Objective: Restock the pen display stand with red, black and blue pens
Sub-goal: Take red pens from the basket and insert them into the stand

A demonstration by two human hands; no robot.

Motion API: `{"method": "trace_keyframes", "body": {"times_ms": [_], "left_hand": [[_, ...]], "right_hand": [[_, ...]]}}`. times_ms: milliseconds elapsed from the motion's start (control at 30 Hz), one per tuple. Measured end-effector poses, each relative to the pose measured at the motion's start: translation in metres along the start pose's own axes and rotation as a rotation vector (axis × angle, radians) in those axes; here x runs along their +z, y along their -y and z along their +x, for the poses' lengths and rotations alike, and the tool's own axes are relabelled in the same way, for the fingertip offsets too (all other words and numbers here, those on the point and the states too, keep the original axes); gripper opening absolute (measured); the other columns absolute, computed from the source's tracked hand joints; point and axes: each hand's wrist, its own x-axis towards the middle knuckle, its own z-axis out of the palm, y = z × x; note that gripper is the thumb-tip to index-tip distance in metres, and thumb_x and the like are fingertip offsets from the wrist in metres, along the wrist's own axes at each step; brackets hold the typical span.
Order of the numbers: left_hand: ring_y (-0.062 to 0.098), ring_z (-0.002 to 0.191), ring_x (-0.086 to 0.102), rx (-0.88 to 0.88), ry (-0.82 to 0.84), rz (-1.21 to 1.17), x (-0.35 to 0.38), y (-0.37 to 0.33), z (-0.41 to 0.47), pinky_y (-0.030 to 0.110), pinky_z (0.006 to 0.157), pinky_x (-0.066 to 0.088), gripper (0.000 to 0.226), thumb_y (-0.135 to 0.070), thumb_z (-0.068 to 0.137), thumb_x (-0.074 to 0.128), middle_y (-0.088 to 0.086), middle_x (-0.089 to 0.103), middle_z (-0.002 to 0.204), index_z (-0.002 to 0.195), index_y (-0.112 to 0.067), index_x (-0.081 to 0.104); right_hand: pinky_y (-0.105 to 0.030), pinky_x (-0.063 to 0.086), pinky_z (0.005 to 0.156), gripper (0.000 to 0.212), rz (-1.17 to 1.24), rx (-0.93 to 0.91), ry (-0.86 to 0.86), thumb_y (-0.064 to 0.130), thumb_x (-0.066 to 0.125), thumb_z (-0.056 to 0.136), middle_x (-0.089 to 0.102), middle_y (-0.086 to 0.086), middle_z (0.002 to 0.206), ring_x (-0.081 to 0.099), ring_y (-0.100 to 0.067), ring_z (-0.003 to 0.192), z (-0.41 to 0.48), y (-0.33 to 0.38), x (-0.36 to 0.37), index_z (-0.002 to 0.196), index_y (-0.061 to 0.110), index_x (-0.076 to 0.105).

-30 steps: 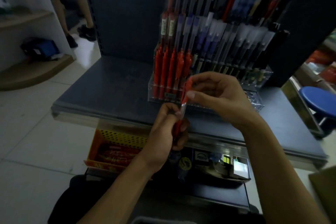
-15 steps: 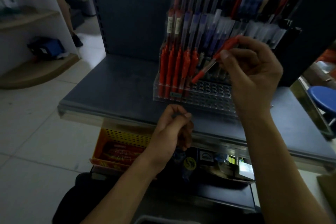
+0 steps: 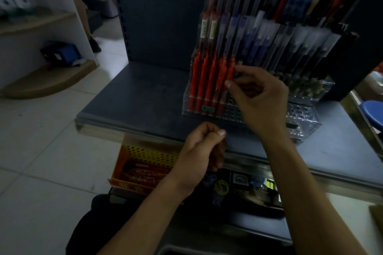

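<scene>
Dim shop aisle, pale tiled floor. Grey metal shelf (image 3: 134,99) carries a clear acrylic pen display stand (image 3: 300,114), tiered, with the holes of its front rows bare on the right side. Red plastic pens (image 3: 204,80) stand upright in the left columns. Clear-barrelled blue and black pens (image 3: 259,43) fill the tiers behind.

Right hand (image 3: 261,99) is up at the stand, thumb and forefinger pinched on the rightmost red pen (image 3: 230,68), other fingers loosely curled behind. That pen's long axis runs near vertical, tip down toward the holes, leaning back a little like its neighbours and just beside the next red pen on its left. The hand hides whether the tip is fully seated.

Left hand (image 3: 199,151) sits low at the shelf's front edge, well apart from the stand, curled in a loose fist. Whether it holds anything cannot be told.

Judgement: the right hand is by far the nearer. Bare holes lie directly right of the pinched pen, so the next slot looks like a short sideways step along the row. Orange perforated basket (image 3: 145,155) sits below the shelf.
</scene>
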Motion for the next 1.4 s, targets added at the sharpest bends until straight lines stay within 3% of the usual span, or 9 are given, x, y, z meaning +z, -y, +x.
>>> {"method": "trace_keyframes", "body": {"times_ms": [267, 400, 500, 567, 633, 767, 967, 1400], "left_hand": [[0.019, 0.057, 0.057, 0.065, -0.051, 0.021, -0.004, -0.005, -0.006, 0.027, 0.052, 0.046, 0.02, -0.02, 0.099, 0.054, 0.006, 0.054, 0.07, 0.084, -0.007, 0.052], [0.021, 0.073, 0.066, 0.2, -0.11, 0.048, -0.008, -0.006, -0.013, 0.029, 0.063, 0.053, 0.021, -0.024, 0.094, 0.051, 0.009, 0.064, 0.082, 0.094, -0.005, 0.06], [0.02, 0.106, 0.066, 0.456, -0.144, 0.331, -0.014, -0.007, -0.021, 0.036, 0.088, 0.054, 0.031, -0.025, 0.1, 0.047, 0.006, 0.068, 0.111, 0.119, -0.006, 0.062], [0.019, 0.132, 0.052, 0.626, -0.157, 0.607, -0.018, -0.005, -0.022, 0.039, 0.107, 0.044, 0.043, -0.027, 0.101, 0.044, 0.005, 0.057, 0.139, 0.138, -0.007, 0.053], [0.019, 0.149, 0.029, 0.688, -0.195, 0.861, -0.022, 0.0, -0.023, 0.046, 0.118, 0.029, 0.055, -0.035, 0.101, 0.043, 0.004, 0.036, 0.159, 0.151, -0.011, 0.039], [0.022, 0.154, -0.01, 0.585, -0.212, 1.297, -0.022, 0.011, -0.031, 0.055, 0.122, 0.002, 0.068, -0.055, 0.101, 0.03, -0.001, -0.001, 0.168, 0.159, -0.025, 0.014], [0.026, 0.152, -0.017, 0.496, -0.127, 1.551, -0.02, 0.025, -0.052, 0.06, 0.119, -0.009, 0.073, -0.06, 0.101, 0.023, 0.002, -0.012, 0.167, 0.16, -0.023, -0.001], [0.024, 0.153, -0.013, 0.401, 0.085, 1.623, -0.037, 0.087, -0.1, 0.06, 0.119, -0.005, 0.069, -0.059, 0.102, 0.014, 0.002, -0.01, 0.168, 0.16, -0.024, 0.0]], "right_hand": [[-0.014, 0.053, 0.078, 0.035, -0.074, -0.003, 0.047, 0.022, 0.068, 0.095, 0.068, 0.011, 0.093, 0.066, 0.001, 0.088, -0.008, -0.002, -0.001, 0.128, 0.013, 0.059], [-0.03, 0.044, 0.107, 0.057, -0.275, -0.055, 0.165, 0.046, 0.048, 0.102, 0.058, 0.0, 0.139, 0.052, -0.012, 0.129, -0.02, -0.001, -0.008, 0.151, 0.019, 0.04], [-0.045, 0.022, 0.122, 0.062, -0.437, -0.135, 0.244, 0.056, 0.032, 0.103, 0.039, 0.001, 0.158, 0.027, -0.018, 0.149, -0.034, 0.005, -0.015, 0.157, 0.025, 0.027], [-0.048, 0.006, 0.125, 0.067, -0.575, -0.141, 0.289, 0.062, 0.023, 0.101, 0.023, 0.0, 0.165, 0.007, -0.018, 0.155, -0.045, 0.007, -0.018, 0.159, 0.028, 0.019], [-0.049, -0.006, 0.124, 0.07, -0.704, -0.129, 0.332, 0.065, 0.018, 0.1, 0.003, -0.001, 0.168, -0.012, -0.019, 0.154, -0.058, 0.008, -0.023, 0.16, 0.031, 0.008], [-0.058, -0.018, 0.118, 0.075, -0.855, -0.075, 0.424, 0.068, 0.016, 0.099, -0.023, 0.001, 0.165, -0.03, -0.025, 0.149, -0.085, 0.007, -0.034, 0.159, 0.03, -0.009], [-0.06, -0.02, 0.116, 0.074, -0.908, 0.002, 0.491, 0.067, 0.012, 0.099, -0.025, -0.001, 0.164, -0.029, -0.028, 0.149, -0.132, 0.005, -0.04, 0.158, 0.028, -0.012], [-0.061, -0.01, 0.12, 0.074, -0.932, -0.016, 0.554, 0.064, 0.017, 0.101, -0.009, -0.008, 0.167, -0.013, -0.036, 0.153, -0.218, -0.01, -0.045, 0.16, 0.023, 0.001]]}}
